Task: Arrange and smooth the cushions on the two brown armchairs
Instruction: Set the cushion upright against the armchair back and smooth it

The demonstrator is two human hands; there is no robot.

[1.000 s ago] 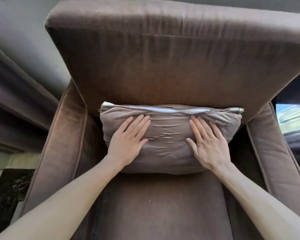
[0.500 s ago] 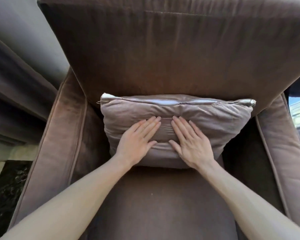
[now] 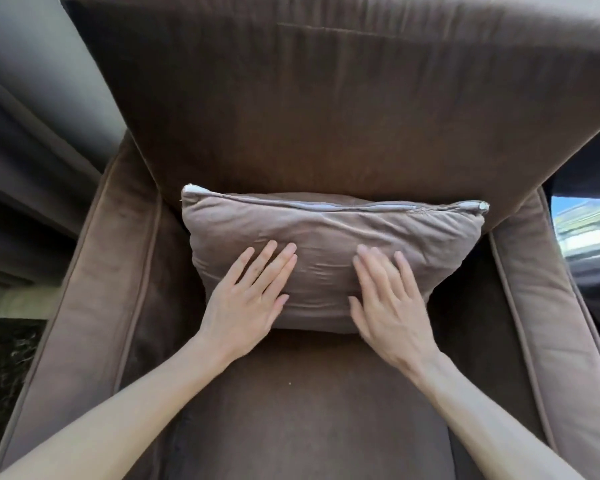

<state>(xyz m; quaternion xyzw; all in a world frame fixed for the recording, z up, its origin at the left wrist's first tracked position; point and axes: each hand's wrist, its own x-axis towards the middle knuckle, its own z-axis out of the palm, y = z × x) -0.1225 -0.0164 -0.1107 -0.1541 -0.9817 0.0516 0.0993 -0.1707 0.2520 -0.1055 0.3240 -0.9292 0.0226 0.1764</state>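
Observation:
A taupe throw cushion (image 3: 329, 233) leans against the backrest of a brown armchair (image 3: 326, 109), its zip edge with white lining showing along the top. My left hand (image 3: 248, 299) lies flat on the cushion's lower left face, fingers spread. On the lower right face rests my right hand (image 3: 390, 303), also flat, slightly blurred. Neither hand grips the fabric. The seat cushion (image 3: 302, 410) lies below my forearms. Only one armchair is in view.
Padded armrests stand on the left (image 3: 94, 292) and the right (image 3: 548, 306). Grey curtain folds (image 3: 25, 140) hang at the left, with a dark marble floor patch (image 3: 4, 368) below. A bright window (image 3: 586, 230) shows at the right.
Both hands slid down and apart across the cushion's face after meeting near the middle. The view has moved closer to the chair.

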